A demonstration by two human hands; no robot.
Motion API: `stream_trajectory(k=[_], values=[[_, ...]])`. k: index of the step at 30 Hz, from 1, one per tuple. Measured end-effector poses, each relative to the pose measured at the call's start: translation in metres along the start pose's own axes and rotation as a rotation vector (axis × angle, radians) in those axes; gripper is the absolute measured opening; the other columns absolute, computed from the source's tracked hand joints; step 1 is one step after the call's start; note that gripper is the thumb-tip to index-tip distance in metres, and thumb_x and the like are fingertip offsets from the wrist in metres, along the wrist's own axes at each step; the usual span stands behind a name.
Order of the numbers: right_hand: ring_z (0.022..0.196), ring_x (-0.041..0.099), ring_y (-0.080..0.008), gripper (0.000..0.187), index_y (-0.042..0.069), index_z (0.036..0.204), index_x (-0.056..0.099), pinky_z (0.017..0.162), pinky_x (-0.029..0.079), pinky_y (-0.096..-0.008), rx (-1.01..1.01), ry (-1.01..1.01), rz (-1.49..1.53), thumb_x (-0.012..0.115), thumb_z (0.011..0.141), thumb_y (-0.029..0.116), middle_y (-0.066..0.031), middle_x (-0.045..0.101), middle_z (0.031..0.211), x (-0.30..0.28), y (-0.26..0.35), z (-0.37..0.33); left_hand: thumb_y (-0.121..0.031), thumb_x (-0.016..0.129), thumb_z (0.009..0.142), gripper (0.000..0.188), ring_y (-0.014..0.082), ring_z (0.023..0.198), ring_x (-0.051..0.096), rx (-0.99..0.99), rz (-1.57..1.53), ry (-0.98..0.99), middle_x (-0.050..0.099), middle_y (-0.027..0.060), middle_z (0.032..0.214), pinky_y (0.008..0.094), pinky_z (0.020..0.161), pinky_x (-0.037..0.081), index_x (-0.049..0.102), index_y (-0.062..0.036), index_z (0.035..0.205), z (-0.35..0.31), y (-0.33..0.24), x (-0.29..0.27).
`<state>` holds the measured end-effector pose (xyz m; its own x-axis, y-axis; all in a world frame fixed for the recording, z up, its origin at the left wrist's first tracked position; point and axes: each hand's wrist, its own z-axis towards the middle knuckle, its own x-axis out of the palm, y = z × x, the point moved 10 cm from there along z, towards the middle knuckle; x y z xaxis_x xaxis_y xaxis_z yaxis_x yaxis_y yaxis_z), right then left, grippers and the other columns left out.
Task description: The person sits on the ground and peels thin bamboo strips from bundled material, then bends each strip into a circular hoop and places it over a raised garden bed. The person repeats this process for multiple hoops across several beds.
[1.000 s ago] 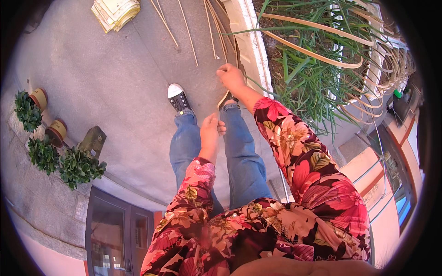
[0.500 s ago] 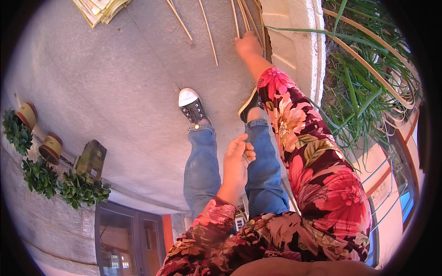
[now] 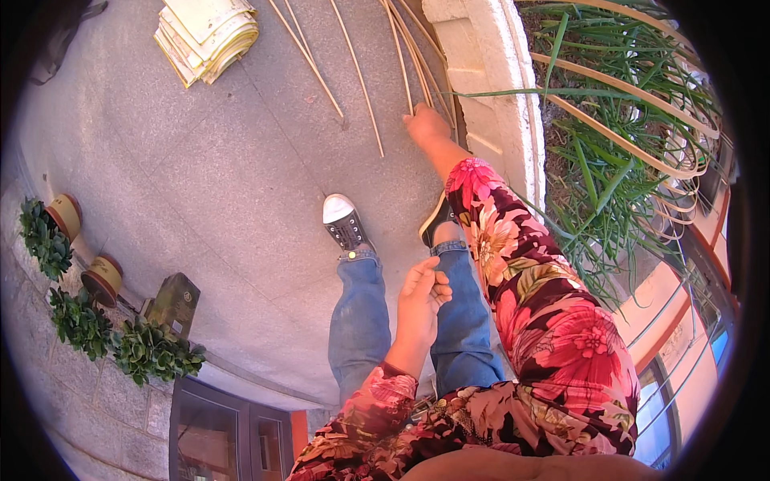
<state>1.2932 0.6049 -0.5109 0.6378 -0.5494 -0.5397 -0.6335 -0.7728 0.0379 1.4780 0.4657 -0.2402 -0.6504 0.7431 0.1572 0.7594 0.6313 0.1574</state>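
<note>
Several long, thin tan bamboo strips [image 3: 407,60] lie on the grey paving along the foot of a pale stone planter wall. My right hand [image 3: 429,127] reaches down to their near ends, its fingers closed around them; exactly how many it grips is hidden. Beside it, another strip [image 3: 359,76] lies loose on the ground, with a pair of strips [image 3: 309,60] farther left. My left hand [image 3: 419,305] hovers in front of my right leg with its fingers curled in, and nothing shows in it.
The stone planter [image 3: 501,96] rises on the right, with long green leaves [image 3: 605,160] and curved flat strips [image 3: 626,132] over it. A stack of yellow-edged sheets [image 3: 208,36] lies far left. Potted plants [image 3: 103,279] and a dark box [image 3: 174,305] stand by the left wall.
The whole scene has shifted downward in view, showing more of the sheet stack. My right hand stays at the strip ends; my left hand keeps its curled pose.
</note>
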Motion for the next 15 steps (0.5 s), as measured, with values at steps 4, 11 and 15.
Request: stream_trajectory(k=[4, 11, 15], values=[[0.107, 0.058, -0.0348, 0.033, 0.007, 0.109, 0.059, 0.088, 0.047, -0.0472, -0.084, 0.056, 0.026, 0.055, 0.088, 0.032, -0.0177, 0.061, 0.114, 0.021, 0.006, 0.015, -0.018, 0.048, 0.097, 0.023, 0.013, 0.072, 0.056, 0.036, 0.012, 0.007, 0.057, 0.0037, 0.085, 0.027, 0.067, 0.047, 0.051, -0.0054, 0.116, 0.008, 0.0, -0.011], [0.066, 0.066, -0.0269, 0.018, 0.0, 0.091, 0.055, 0.059, 0.052, -0.0398, -0.189, 0.371, 0.666, 0.055, 0.088, 0.017, -0.0166, 0.064, 0.077, 0.031, 0.05, -0.123, -0.018, 0.049, 0.095, 0.025, 0.0127, 0.071, 0.054, 0.169, 0.035, -0.027, 0.057, 0.0034, 0.085, 0.0276, 0.066, 0.047, 0.049, -0.0048, 0.117, 0.015, -0.015, -0.018], [0.066, 0.064, -0.0174, 0.015, -0.001, 0.09, 0.054, 0.054, 0.051, -0.0295, -0.037, 0.829, 1.046, 0.053, 0.091, 0.014, -0.0096, 0.064, 0.079, 0.0, 0.063, -0.26, -0.024, 0.044, 0.098, 0.027, 0.0112, 0.07, 0.054, 0.316, 0.117, -0.193, 0.057, 0.0023, 0.086, 0.0263, 0.064, 0.047, 0.049, -0.0058, 0.117, -0.003, -0.043, -0.038]])
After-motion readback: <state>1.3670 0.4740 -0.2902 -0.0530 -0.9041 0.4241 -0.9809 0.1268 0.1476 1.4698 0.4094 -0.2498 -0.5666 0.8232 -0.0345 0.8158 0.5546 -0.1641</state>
